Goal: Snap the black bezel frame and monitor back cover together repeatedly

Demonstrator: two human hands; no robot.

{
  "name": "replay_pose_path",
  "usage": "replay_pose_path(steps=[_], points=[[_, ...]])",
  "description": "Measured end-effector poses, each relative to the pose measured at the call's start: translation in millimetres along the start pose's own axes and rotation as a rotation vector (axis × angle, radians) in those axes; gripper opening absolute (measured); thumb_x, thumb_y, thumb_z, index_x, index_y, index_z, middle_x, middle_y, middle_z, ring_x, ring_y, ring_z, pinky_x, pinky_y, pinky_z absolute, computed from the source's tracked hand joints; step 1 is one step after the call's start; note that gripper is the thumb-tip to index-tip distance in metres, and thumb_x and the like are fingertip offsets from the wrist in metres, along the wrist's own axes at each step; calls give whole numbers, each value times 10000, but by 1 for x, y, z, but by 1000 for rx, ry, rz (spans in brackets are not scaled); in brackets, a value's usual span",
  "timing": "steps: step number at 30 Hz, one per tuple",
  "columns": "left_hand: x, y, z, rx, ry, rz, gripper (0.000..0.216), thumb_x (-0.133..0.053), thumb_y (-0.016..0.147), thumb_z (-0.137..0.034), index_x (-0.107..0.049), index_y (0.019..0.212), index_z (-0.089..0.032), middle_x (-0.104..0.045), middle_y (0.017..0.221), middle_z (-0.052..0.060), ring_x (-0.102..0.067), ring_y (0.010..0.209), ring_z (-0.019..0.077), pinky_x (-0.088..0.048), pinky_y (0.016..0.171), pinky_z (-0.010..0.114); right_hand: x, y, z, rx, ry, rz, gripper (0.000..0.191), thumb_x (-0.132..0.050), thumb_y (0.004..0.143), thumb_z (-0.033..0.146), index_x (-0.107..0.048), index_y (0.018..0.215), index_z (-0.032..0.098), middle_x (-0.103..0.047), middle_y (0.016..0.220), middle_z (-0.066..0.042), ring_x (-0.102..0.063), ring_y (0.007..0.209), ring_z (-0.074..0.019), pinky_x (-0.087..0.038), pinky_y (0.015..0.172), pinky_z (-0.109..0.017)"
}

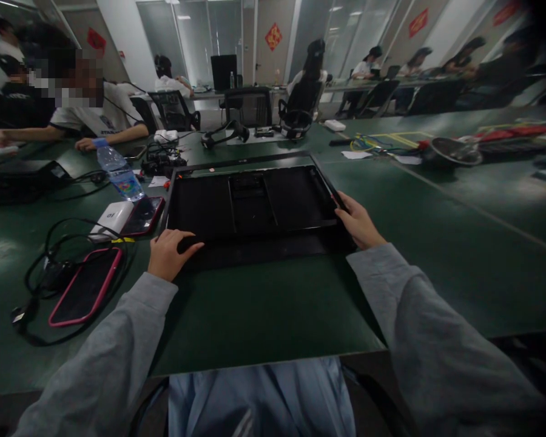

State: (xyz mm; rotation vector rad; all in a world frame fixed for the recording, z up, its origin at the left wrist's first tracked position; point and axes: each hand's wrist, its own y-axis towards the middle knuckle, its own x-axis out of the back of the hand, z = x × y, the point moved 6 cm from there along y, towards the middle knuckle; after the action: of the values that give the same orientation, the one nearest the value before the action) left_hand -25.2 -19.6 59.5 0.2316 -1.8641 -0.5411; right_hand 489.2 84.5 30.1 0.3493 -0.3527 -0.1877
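Observation:
A wide black shallow tray-like casing [204, 203], with raised rims and a recessed middle section, lies on the green table in front of me. My left hand [170, 252] is closed on its near left corner, thumb along the front edge and fingers over the side. On the opposite side, my right hand [358, 221] grips the right rim, with the thumb on top and the other fingers partly hidden. A flat black strip [264, 250] runs along the casing's near side; whether it is a separate piece I cannot tell.
To the left lie a pink-edged phone [88, 288], a looped black cable [31, 276], a white box-like device [111, 220], another phone [143, 216] and a water bottle [121, 173]. A metal bowl-shaped object [455, 150] is at far right. A person [104, 115] sits across the table.

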Motion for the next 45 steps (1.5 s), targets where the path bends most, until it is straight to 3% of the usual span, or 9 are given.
replay_pose_path(steps=[9,14,22,25,27,30,33,36,45], points=[[-5,-19,-11,-72,15,243,835,-793,690,-723,-615,1391,-306,-625,1399,139,-513,1330,390,-250,1160,672,4,2,-26,51,-219,-40,671,-595,806,263,-565,1475,217,-591,1519,-77,-529,1438,-288,-340,1272,-523],[-9,-22,-10,-62,21,253,742,-730,801,-683,-586,1417,-294,-599,1418,150,-495,1346,381,-282,1140,675,9,-6,-30,-23,-324,-159,605,-588,809,255,-616,1411,212,-675,1399,-106,-601,1352,-319,-408,1211,-566],[-34,33,-7,-100,-40,182,725,-735,823,-651,-587,1433,-288,-595,1433,133,-510,1349,350,-288,1171,618,-1,32,-29,-16,-370,-256,595,-509,788,197,-656,1363,158,-698,1368,-122,-637,1296,-284,-449,1177,-500],[-39,55,6,-28,-132,76,458,-568,966,-589,-690,1283,-281,-678,1320,98,-585,1283,299,-302,1184,587,-4,41,-27,-42,-400,-291,589,-502,780,190,-672,1344,157,-704,1352,-131,-638,1291,-289,-454,1170,-496],[-36,64,22,35,-184,-81,417,-500,1005,-554,-734,1187,-260,-687,1309,96,-600,1278,281,-366,1168,527,-5,41,-26,-41,-411,-290,582,-508,782,200,-680,1336,161,-717,1325,-133,-652,1265,-291,-462,1160,-494],[-34,71,54,226,-210,-274,517,-574,963,-508,-642,1379,-207,-593,1475,154,-545,1381,298,-423,1147,473,-2,34,-27,-73,-432,-326,542,-542,782,244,-708,1293,172,-747,1244,-139,-677,1211,-310,-480,1133,-514],[-49,77,77,422,-261,-133,600,-619,923,-470,-607,1415,-126,-640,1418,199,-617,1297,309,-468,1108,445,2,26,-26,-102,-436,-369,501,-568,775,289,-733,1240,201,-759,1201,-132,-683,1189,-330,-486,1117,-549],[-53,79,79,462,-229,-20,489,-546,961,-425,-675,1342,-147,-723,1300,172,-641,1268,326,-468,1101,455,0,21,-22,-71,-393,-357,501,-569,775,322,-733,1232,194,-751,1225,-140,-686,1184,-335,-491,1115,-541],[-37,62,60,485,-210,-38,452,-488,982,-380,-688,1342,-193,-754,1227,142,-675,1186,336,-499,1034,440,4,8,-42,-93,-310,-406,519,-571,795,385,-693,1254,175,-736,1220,-152,-693,1168,-319,-500,1103,-542]])
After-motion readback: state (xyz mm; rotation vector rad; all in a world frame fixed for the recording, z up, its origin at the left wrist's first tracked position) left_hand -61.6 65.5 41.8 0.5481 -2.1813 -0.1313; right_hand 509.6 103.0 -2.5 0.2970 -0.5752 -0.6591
